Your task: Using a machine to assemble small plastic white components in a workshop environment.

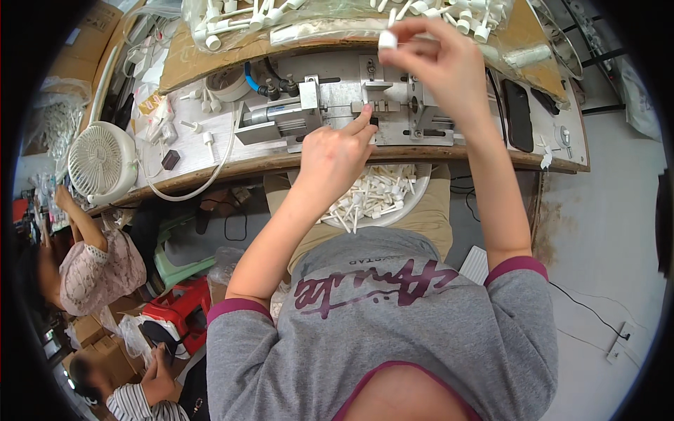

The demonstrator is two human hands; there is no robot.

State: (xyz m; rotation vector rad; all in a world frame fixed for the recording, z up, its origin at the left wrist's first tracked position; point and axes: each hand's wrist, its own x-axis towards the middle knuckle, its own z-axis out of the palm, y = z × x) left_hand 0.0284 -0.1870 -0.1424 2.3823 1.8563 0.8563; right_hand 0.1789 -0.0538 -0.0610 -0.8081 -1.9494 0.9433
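Observation:
My right hand [444, 70] is raised over the right part of the bench, thumb and fingers pinching a white plastic piece [387, 40] with a cylindrical cap. My left hand [332, 156] reaches in over the front edge, index finger stretched out and its tip touching the small metal block [382, 107] in the middle of the metal fixture [337, 95]. Nothing shows in the left hand, though its curled fingers are partly hidden. A cylinder [281, 112] lies along the fixture's left side.
More white stemmed pieces heap on plastic at the back [256, 14] and in a round bowl [423, 191] on my lap. Left stands a white fan [103, 160]; right lies a black phone [517, 116]. A blue hose [250, 76] meets the fixture. Two people sit at lower left.

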